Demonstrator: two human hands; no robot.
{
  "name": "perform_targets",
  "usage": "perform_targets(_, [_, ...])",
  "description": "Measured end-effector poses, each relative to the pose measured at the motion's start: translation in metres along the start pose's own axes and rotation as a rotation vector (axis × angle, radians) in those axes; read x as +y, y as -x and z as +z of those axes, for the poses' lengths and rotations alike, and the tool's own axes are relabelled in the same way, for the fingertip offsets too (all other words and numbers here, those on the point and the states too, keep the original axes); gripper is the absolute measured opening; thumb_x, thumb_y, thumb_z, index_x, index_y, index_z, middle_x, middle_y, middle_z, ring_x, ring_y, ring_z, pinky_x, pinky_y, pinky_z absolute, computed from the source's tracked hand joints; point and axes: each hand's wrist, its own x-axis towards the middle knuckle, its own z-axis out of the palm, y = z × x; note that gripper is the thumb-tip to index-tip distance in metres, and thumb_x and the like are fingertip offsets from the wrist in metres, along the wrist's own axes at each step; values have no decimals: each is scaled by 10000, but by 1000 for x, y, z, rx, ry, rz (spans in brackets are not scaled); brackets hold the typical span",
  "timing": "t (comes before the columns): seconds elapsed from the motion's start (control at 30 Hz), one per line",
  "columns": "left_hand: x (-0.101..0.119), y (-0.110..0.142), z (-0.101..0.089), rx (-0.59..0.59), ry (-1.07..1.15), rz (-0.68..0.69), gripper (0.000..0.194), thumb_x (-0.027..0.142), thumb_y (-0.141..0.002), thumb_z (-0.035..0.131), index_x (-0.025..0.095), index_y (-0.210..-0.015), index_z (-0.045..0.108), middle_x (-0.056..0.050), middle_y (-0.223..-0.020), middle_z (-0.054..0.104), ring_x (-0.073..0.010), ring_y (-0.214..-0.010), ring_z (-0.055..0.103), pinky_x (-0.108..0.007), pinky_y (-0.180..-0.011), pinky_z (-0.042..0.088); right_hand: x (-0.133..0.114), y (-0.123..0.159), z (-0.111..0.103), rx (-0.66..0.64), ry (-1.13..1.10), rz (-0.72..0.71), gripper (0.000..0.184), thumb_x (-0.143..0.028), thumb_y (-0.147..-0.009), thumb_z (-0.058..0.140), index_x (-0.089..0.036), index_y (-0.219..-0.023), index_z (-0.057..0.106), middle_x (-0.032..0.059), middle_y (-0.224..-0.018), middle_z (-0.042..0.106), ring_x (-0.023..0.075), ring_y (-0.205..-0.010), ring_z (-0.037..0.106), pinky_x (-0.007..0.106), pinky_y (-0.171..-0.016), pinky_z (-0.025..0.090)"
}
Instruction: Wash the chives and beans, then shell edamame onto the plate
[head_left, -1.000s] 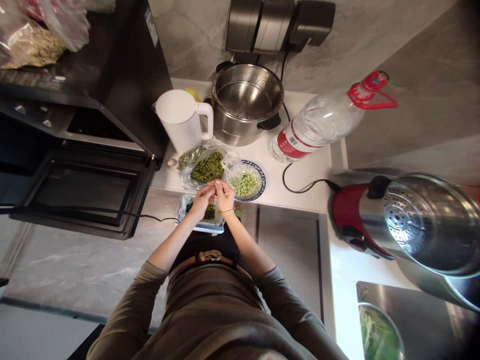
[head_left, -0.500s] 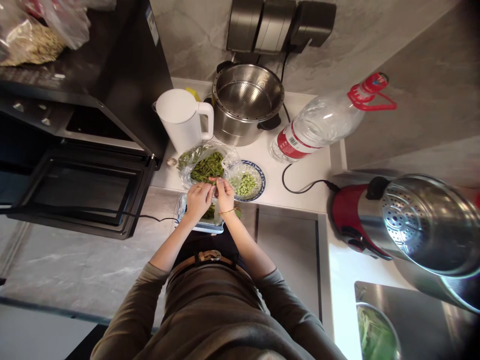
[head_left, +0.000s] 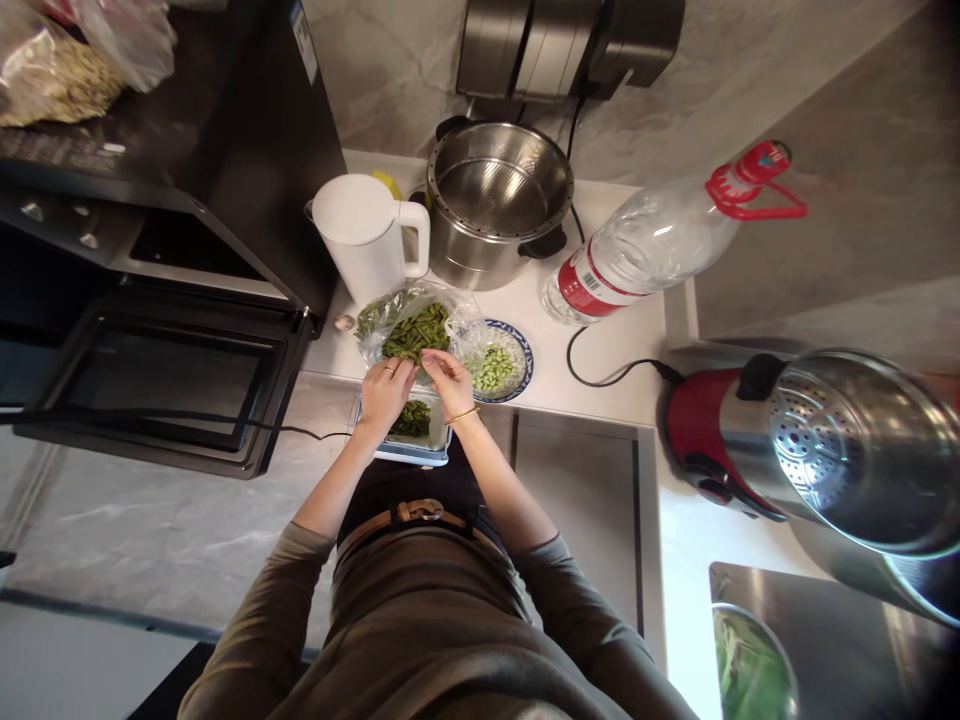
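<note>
Left hand [head_left: 384,393] and right hand [head_left: 450,383] are curled; I can't tell what they pinch. Pods [head_left: 420,332] sit in a bag [head_left: 463,318] just ahead; tugging it might drag the plate [head_left: 528,366] to the hands' right, spilling beans [head_left: 495,368].

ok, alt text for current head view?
Left hand and right hand close together at a clear bag of green pods, a tray of green pieces below. A blue-rimmed plate of pale green beans sits at right; a white jug and steel pot stand behind.

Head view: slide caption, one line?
Left hand and right hand at a clear bag of green pods, blue-rimmed plate of shelled beans alongside.
</note>
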Motion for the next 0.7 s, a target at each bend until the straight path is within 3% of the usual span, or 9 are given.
perform_targets(0.1, [-1, 0, 2, -36, -33, 22, 340, 361, -971, 357, 190, -843, 622, -84, -794, 632, -202, -776, 598, -299, -716, 393, 1, -1, 0, -17, -50, 2, 271, -408, -586, 769, -187, -731, 706, -39, -548, 515, 71, -489, 312, 243, -425, 222])
perform_targets(0.2, [0, 1, 4, -90, -37, 10, 343, 345, -982, 313, 182, -918, 608, -85, -846, 641, -196, -751, 604, -290, -675, 391, 3, -4, 0, -74, -160, 79, 308, -375, -534, 805, -159, -734, 713, -75, -465, 421, 51, -456, 235, 239, -403, 177])
perform_targets(0.33, [1, -1, 6, -141, -44, -27, 340, 339, -985, 293, 184, -926, 590, -79, -870, 651, -188, -732, 611, -278, -631, 383, 4, -8, 0, -98, -262, 151, 281, -347, -516, 830, -160, -658, 676, -68, -493, 467, 33, -443, 258, 222, -378, 175])
perform_targets(0.53, [-3, -3, 4, -216, -22, 23, 279, 333, -967, 359, 194, -869, 580, -62, -824, 660, -185, -766, 623, -265, -642, 396, 7, -12, -4, -98, -304, 248, 256, -290, -520, 839, -157, -578, 629, -80, -452, 453, 15, -411, 277, 181, -349, 195])
perform_targets(0.7, [-8, -1, 4, -315, 19, 77, 231, 284, -952, 388, 192, -852, 575, -59, -799, 650, -179, -708, 612, -267, -624, 391, 8, -17, -11, -107, -210, 327, 256, -239, -523, 839, -145, -523, 601, -53, -440, 493, 18, -399, 311, 187, -344, 208])
